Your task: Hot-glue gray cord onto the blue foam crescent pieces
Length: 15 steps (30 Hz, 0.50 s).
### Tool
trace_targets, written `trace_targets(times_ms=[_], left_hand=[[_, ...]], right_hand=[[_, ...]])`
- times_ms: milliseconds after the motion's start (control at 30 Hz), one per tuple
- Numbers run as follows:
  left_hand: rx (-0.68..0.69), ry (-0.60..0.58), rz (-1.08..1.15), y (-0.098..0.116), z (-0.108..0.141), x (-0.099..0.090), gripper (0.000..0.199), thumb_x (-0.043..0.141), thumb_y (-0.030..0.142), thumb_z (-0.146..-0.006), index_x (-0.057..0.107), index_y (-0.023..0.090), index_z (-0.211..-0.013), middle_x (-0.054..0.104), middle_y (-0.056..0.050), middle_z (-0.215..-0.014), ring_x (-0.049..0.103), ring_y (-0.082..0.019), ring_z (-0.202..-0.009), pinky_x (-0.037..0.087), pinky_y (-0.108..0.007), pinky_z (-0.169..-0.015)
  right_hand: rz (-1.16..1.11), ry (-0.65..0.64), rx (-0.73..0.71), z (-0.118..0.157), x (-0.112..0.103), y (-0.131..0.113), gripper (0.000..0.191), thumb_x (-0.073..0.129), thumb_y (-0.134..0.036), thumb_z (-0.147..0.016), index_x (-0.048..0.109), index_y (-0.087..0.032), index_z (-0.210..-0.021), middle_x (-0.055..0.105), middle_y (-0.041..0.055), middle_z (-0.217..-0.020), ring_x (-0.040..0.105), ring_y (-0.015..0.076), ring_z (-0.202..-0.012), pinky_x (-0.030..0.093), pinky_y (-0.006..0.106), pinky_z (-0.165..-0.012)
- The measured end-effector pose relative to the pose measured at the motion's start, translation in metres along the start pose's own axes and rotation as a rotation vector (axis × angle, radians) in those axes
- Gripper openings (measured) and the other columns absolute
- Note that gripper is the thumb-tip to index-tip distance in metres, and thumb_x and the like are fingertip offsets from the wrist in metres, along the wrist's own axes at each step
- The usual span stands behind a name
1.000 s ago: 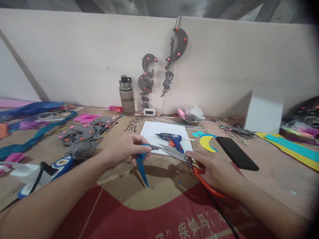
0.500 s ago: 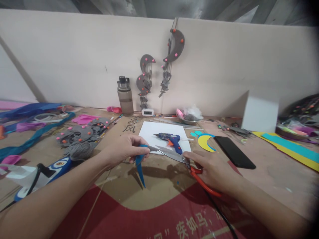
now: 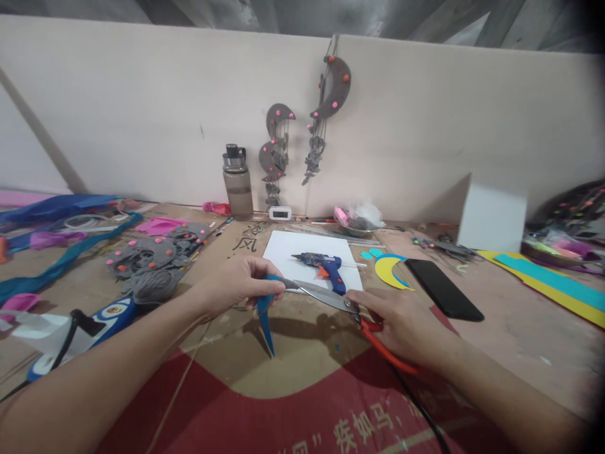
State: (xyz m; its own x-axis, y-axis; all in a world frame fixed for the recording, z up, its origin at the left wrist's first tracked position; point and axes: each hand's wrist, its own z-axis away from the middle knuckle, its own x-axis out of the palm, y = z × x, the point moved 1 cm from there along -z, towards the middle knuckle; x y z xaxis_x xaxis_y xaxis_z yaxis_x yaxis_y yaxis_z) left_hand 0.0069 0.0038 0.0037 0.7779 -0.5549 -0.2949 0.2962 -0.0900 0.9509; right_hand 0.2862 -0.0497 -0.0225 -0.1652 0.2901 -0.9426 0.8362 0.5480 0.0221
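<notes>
My left hand (image 3: 258, 284) pinches a blue crescent-like piece (image 3: 266, 325), whose pointed end hangs down over the cardboard. Scissors with red handles (image 3: 326, 294) are held in my right hand (image 3: 394, 318), their blades pointing left. The blade tips reach the blue piece at my left fingers; whether they touch it I cannot tell. Behind the blades, a blue hot glue gun (image 3: 324, 263) lies on a white sheet (image 3: 283, 243). Right of it rests a yellow crescent (image 3: 391, 272) with a blue edge.
A black phone (image 3: 444, 289) lies to the right, near yellow and turquoise sheets (image 3: 548, 277). Grey yarn (image 3: 154, 287) and grey felt pieces (image 3: 142, 255) sit at left. A bottle (image 3: 237, 189) and small clock (image 3: 280, 214) stand against the wall, under hanging grey crescents (image 3: 339, 88).
The scissor blades look a little closer together than before. Both hands stay almost in the same place.
</notes>
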Motion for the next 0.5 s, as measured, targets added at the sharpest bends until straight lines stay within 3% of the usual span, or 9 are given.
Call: trace_targets(times_ms=[500], left_hand=[[-0.004,0.012,-0.027,-0.0005,0.0001,-0.0008,0.024,0.064,0.038,-0.071,0.063,0.014,-0.073,0.063,-0.002,-0.063,0.048,-0.008,-0.049,0.035,-0.018,-0.041]], right_hand=[[-0.032,-0.016,0.001,0.0004,0.001,-0.0005,0.033,0.052,-0.019,-0.078,0.061,-0.023,-0.109,0.068,0.0065,-0.09,0.06,0.0177,-0.074,0.039,0.026,-0.065]])
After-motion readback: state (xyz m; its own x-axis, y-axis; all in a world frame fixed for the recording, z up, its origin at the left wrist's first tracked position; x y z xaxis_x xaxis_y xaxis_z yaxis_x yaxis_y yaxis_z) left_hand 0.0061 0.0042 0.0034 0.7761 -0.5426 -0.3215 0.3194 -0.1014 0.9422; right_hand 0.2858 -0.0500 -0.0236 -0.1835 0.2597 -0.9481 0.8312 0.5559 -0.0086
